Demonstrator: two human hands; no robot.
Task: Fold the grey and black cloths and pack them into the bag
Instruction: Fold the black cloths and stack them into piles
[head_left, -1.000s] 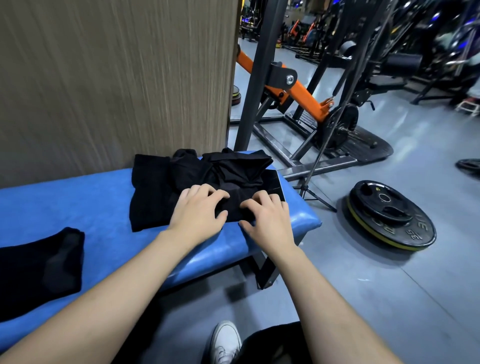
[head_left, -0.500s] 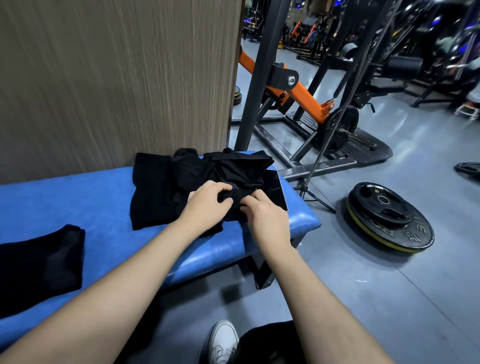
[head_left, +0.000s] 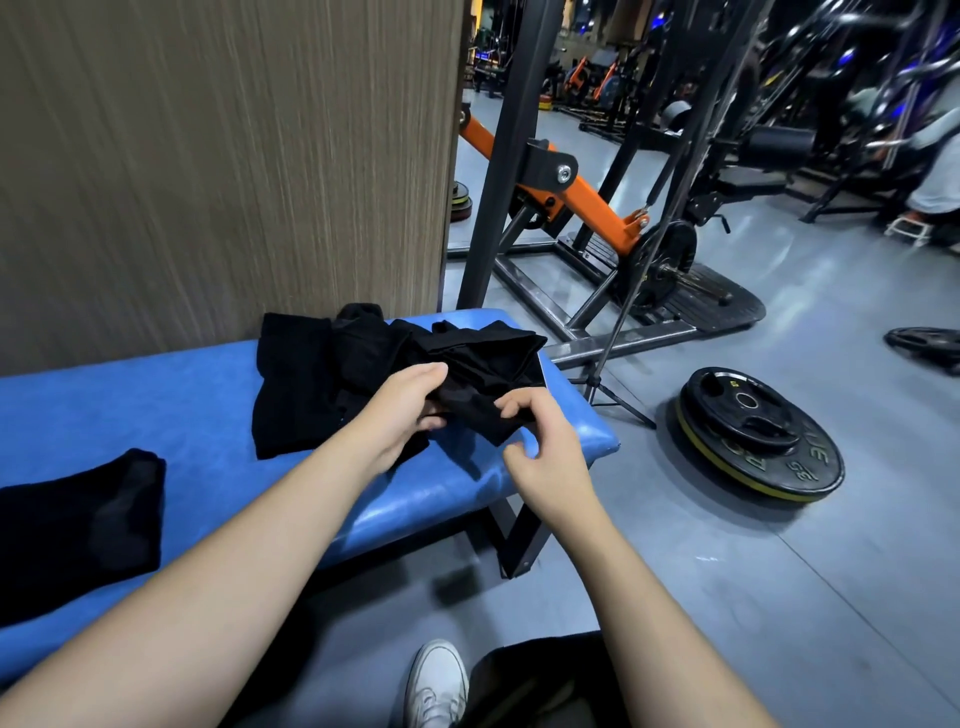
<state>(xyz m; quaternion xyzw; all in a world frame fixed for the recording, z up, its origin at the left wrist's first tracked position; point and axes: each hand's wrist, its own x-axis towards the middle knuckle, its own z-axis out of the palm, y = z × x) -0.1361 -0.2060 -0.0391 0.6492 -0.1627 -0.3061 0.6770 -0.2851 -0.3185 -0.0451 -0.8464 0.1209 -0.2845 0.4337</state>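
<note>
A black cloth (head_left: 306, 384) lies bunched on the right end of the blue bench (head_left: 130, 405). My left hand (head_left: 400, 415) grips its near edge from the left, lifting it slightly off the pad. My right hand (head_left: 540, 457) pinches the same edge from the right, near the bench's corner. A second dark cloth (head_left: 78, 525) lies folded at the bench's left end. No bag shows in view.
A wood-grain wall panel (head_left: 223, 156) stands behind the bench. A black weight plate (head_left: 753, 431) lies on the grey floor to the right, beside a thin stand's foot (head_left: 618, 405). An orange and black machine (head_left: 582, 208) stands beyond. My white shoe (head_left: 436, 680) is below.
Both hands went from pressing flat on the black cloth to closing on its near edge and pulling it up and toward me.
</note>
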